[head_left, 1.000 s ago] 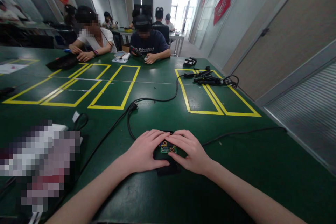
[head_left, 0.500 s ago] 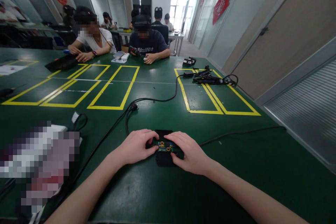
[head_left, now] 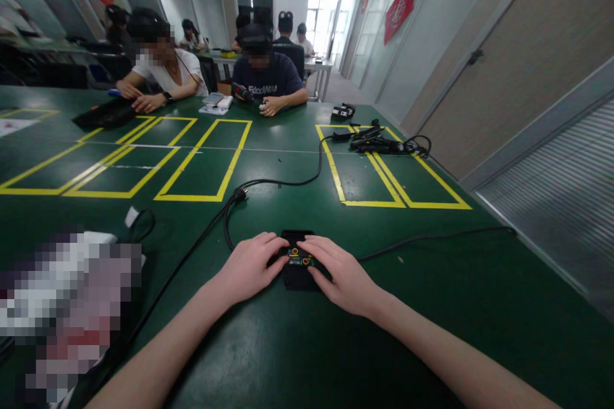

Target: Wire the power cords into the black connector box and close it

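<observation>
A small black device with a green circuit board showing on top lies on the green table right in front of me. My left hand grips its left side with curled fingers. On the right side my right hand holds it too, the fingertips resting by the board. Both hands touch the device and rest on the table. Cables run away from it on both sides.
A black cable loops from the device toward a heap of black cords and adapters at the far right. Yellow tape boxes mark the table. Two people sit at the far edge; a blurred-out object lies at my left.
Both hands have shifted on the device: the fingers, first laid over its top, now grip its sides, and more of the black casing shows beyond them.
</observation>
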`<move>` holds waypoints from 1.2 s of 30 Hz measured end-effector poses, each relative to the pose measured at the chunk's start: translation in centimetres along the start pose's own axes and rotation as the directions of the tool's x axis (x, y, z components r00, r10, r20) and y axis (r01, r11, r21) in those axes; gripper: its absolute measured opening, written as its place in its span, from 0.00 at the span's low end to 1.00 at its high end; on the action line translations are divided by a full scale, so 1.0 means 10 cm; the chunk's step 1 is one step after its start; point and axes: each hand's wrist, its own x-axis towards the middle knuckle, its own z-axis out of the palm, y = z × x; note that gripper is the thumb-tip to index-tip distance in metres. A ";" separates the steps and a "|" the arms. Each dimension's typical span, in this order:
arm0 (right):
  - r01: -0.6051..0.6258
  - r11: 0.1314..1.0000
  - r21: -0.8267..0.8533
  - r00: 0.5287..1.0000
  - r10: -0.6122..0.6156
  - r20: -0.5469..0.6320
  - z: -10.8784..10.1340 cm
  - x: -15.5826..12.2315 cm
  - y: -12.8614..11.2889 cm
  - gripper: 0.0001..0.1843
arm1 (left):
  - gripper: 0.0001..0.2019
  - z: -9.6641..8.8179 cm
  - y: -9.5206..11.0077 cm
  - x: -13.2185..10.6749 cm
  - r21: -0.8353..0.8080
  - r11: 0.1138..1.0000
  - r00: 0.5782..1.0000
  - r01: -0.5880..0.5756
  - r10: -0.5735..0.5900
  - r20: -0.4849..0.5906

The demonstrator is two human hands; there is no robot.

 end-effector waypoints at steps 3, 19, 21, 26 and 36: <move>0.013 1.000 -0.021 0.999 -0.014 -0.030 -0.01 0.01 0.00 0.26 | 0.16 0.03 -0.01 0.00 -0.020 1.000 1.000 0.005 -0.005 -0.025; -0.042 0.995 -0.087 0.996 0.035 -0.080 -0.30 0.04 0.27 0.04 | 0.09 -0.11 -0.03 0.02 -0.208 0.978 0.989 0.005 -0.036 -0.144; -0.082 0.995 -0.053 0.996 0.079 -0.050 -0.30 0.03 0.27 0.06 | 0.09 -0.13 -0.02 0.02 -0.219 0.976 0.989 -0.011 -0.022 -0.149; -0.097 0.995 0.029 0.994 0.098 -0.044 -0.31 0.00 0.24 0.07 | 0.08 -0.17 0.00 0.03 -0.290 0.955 0.982 -0.053 -0.004 -0.190; 0.109 0.992 0.067 0.992 -0.104 -0.067 -0.39 -0.05 0.16 0.04 | 0.03 -0.18 0.02 0.00 -0.491 0.869 0.998 0.062 -0.069 0.004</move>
